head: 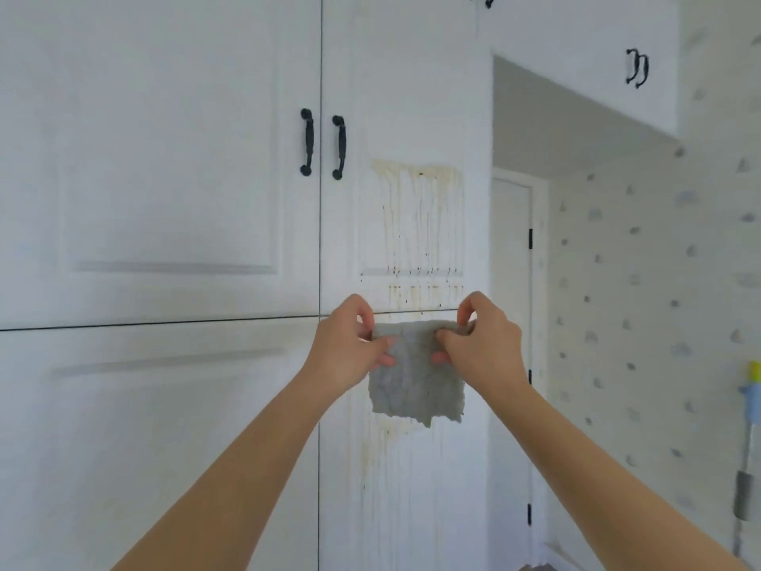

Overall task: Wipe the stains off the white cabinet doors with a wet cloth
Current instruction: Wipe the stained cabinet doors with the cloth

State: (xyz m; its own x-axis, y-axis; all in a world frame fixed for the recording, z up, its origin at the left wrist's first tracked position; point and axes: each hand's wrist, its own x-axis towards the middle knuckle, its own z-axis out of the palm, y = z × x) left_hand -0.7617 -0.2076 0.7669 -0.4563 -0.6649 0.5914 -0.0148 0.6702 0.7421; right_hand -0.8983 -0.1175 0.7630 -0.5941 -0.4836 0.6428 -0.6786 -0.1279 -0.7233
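Hands first: I am holding a grey cloth (416, 377) stretched between them, my left hand (346, 344) pinching its upper left corner and my right hand (479, 340) pinching its upper right corner, fingers curled over the top edge. The cloth is hanging down flat below my fingers, in front of the white cabinet doors (164, 179); whether it is touching them I cannot tell. Just above my hands, yellowish-brown stains (416, 224) are running in drips down the upper door, with dark specks along the panel's lower edge. More faint streaks are showing below the cloth on the lower door. Up and to the left of my left hand, two black handles (323, 144) are sitting side by side. Well off to the right of my right hand, patterned wallpaper (638, 302) is covering the wall.
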